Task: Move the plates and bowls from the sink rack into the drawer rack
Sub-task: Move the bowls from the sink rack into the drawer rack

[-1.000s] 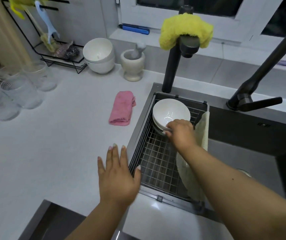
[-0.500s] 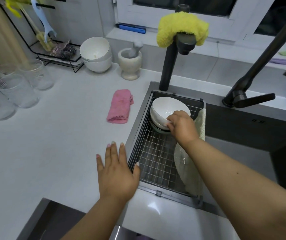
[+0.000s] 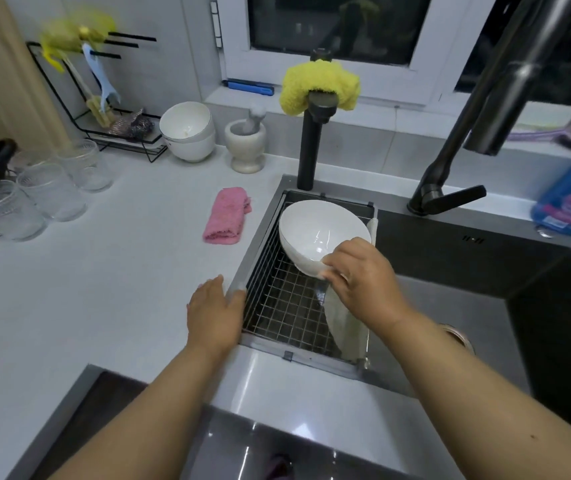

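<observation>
Head view. My right hand [image 3: 363,282] pinched the near rim of a white bowl [image 3: 322,233], thumb inside and fingers curled beneath; this grip on the lip tipped the bowl toward me and held it clear above the far end of the sink rack [image 3: 287,306], presumably so it could be carried off alone. Whether more bowls remained beneath it I could not tell, since the lifted bowl covered that corner of the rack. My left hand [image 3: 215,313] lay flat with fingers spread on the worktop [image 3: 104,289] at the rack's left edge, holding nothing, probably as a brace while I leaned over. A pale cloth [image 3: 346,327] hung over the rack's right rail, just under my right wrist. Left of the rack lay a folded pink cloth [image 3: 227,216]; behind the rack stood a dark tap [image 3: 311,147] capped with a yellow cloth [image 3: 318,86]. The drawer rack was not identifiable in view, so I judged the transfer barely begun.
</observation>
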